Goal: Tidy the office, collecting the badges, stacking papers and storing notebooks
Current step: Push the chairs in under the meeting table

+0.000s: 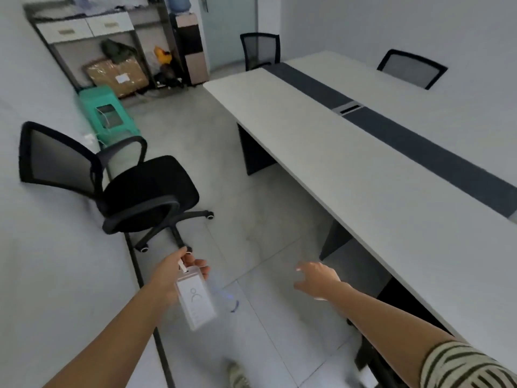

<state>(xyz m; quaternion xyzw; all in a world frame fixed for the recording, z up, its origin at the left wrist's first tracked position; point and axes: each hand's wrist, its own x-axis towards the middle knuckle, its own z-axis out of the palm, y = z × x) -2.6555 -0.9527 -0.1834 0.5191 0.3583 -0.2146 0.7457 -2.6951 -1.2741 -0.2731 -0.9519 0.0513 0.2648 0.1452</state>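
- The badge [196,299], a pale card in a clear holder, hangs by its top clip from the left hand [174,271], over the floor beside the long bench [321,152]
- The left grip is pinched narrow on that clip, thumb and fingertips closed on it, so the card dangles tilted below the wrist
- The right hand [316,280] holds nothing; its grip is loose and open, fingers spread, apart from the badge and nearer the bench edge
- The stretch of bench in view is bare, with a dark strip down its middle; no papers or notebooks show on it
- A black swivel chair [134,191] stands on the far side of the badge from the bench, against the wall; a shelf unit [92,37] with drawers stands past the bench's far end
- Judged as the badge-collecting step: keep the pinch firm on the clip rather than the holder, since the card swings freely and could slip
- The free right hand could steady the card from below or take further badges, leaving the left as the carrier
- Where the badges belong does not show, so the drop-off cannot be told
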